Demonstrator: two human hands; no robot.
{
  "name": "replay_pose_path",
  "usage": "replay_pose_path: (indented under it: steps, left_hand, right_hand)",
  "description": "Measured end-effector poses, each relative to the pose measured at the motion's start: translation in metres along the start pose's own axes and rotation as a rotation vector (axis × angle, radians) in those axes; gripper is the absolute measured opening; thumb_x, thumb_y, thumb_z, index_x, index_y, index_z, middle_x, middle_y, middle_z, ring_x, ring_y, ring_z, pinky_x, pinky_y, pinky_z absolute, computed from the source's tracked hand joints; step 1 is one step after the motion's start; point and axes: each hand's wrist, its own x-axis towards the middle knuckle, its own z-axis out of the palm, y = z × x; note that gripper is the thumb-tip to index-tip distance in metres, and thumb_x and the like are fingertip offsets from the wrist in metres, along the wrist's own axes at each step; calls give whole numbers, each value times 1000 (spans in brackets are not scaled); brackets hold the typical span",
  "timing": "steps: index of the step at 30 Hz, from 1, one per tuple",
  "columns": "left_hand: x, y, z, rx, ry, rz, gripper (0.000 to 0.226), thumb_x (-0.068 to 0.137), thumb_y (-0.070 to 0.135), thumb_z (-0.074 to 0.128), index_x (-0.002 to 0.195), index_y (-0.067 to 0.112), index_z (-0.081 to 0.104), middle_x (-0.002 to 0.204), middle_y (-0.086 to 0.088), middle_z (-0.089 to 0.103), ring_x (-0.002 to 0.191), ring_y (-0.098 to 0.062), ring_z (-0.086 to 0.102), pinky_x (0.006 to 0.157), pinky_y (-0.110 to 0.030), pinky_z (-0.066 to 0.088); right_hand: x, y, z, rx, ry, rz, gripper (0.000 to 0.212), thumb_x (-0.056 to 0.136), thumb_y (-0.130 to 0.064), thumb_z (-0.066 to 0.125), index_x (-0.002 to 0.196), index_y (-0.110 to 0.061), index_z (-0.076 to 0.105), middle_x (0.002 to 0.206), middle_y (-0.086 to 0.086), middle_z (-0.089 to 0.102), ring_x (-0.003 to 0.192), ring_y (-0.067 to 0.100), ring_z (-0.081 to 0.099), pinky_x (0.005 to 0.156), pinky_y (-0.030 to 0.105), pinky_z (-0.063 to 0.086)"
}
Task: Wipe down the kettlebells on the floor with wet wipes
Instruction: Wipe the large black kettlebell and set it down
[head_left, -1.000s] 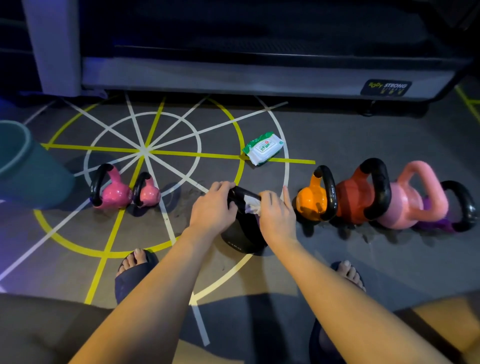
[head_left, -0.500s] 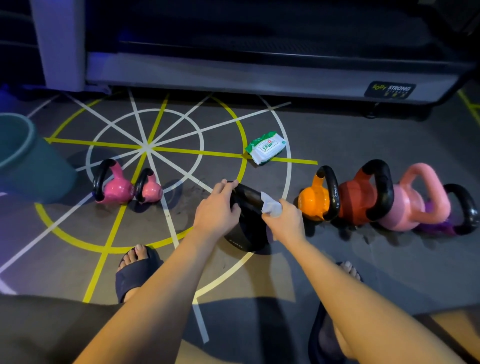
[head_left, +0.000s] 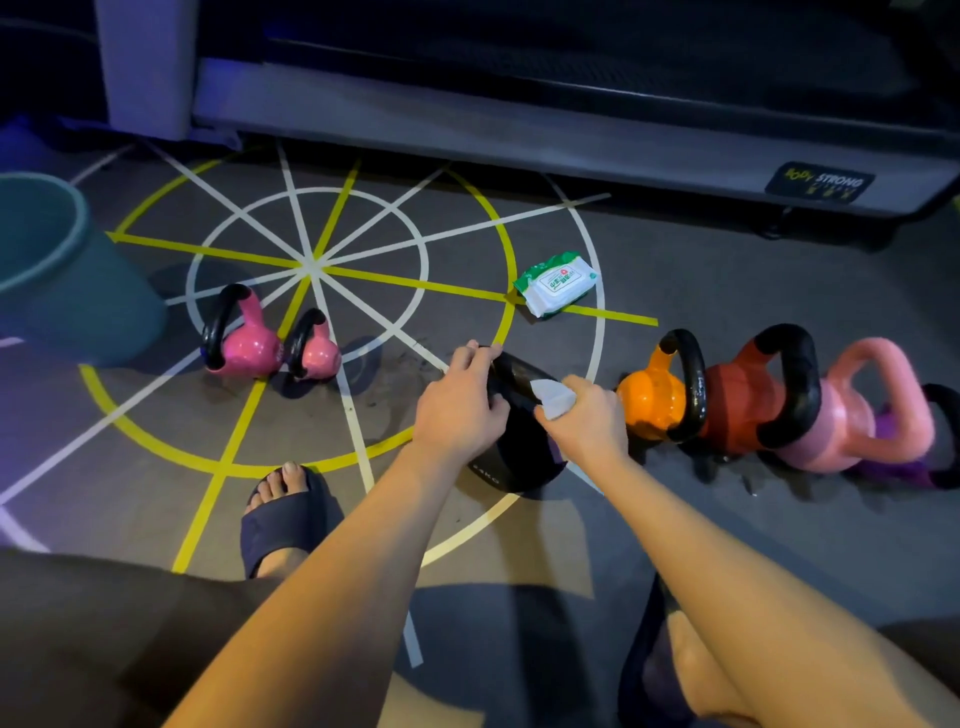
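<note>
A black kettlebell (head_left: 511, 457) stands on the floor in the middle. My left hand (head_left: 462, 408) grips its handle from the left. My right hand (head_left: 589, 423) holds a white wet wipe (head_left: 553, 400) against the right side of the handle. To the right stand an orange kettlebell (head_left: 652, 400), a red one (head_left: 737, 410), a light pink one (head_left: 852, 415) and a purple one (head_left: 914, 467), partly hidden. Two pink kettlebells (head_left: 244, 348) (head_left: 319, 356) stand at the left. The wipes pack (head_left: 556, 283) lies behind.
A teal bucket (head_left: 57, 275) stands at the far left. A grey machine base (head_left: 519, 135) runs along the back. My feet in dark slippers (head_left: 283, 519) are near the front. Yellow and white lines mark the grey floor (head_left: 156, 457).
My right hand has slid with the wipe from the middle of the handle to its right side. My left hand keeps its grip on the handle.
</note>
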Motion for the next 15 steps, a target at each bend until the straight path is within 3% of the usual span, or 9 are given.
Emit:
replay_pose_path:
  steps: [2,4,7,11,15]
  left_hand:
    - [0,0,1,-2,-6,14,66,93,31,54,154,33,31,162,2,28,124,-31,59,98,-43,47]
    - [0,2,2,2,-12,24,65,93,31,54,154,32,31,162,1,28,126,-31,58,98,-44,47]
    - [-1,0,1,-11,-8,40,63,94,30,53,153,32,32,162,1,29,127,-30,57,98,-44,47]
    - [1,-6,-6,-51,-57,55,66,92,31,55,153,38,34,161,6,31,133,-25,51,101,-42,44]
    - [-1,-12,-13,-44,-80,110,67,94,26,54,156,39,31,162,7,31,138,-20,46,101,-40,43]
  right_hand:
    - [-5,-10,3,-105,126,-59,19,85,-32,66,100,-23,60,93,2,69,87,30,66,62,32,41]
    - [-2,-29,-1,-241,126,-128,39,89,-25,63,127,-29,53,109,0,69,96,29,68,68,34,48]
    - [28,-59,-6,-327,-144,-134,75,92,-21,61,155,-32,23,122,11,65,108,35,64,80,43,53]
    - [61,-68,-22,-79,-571,-106,89,83,-14,69,158,-25,23,152,10,45,134,30,49,103,36,46]
    - [52,-52,-24,-24,-523,-133,109,70,-18,80,158,-30,16,147,9,50,122,30,57,93,37,52]
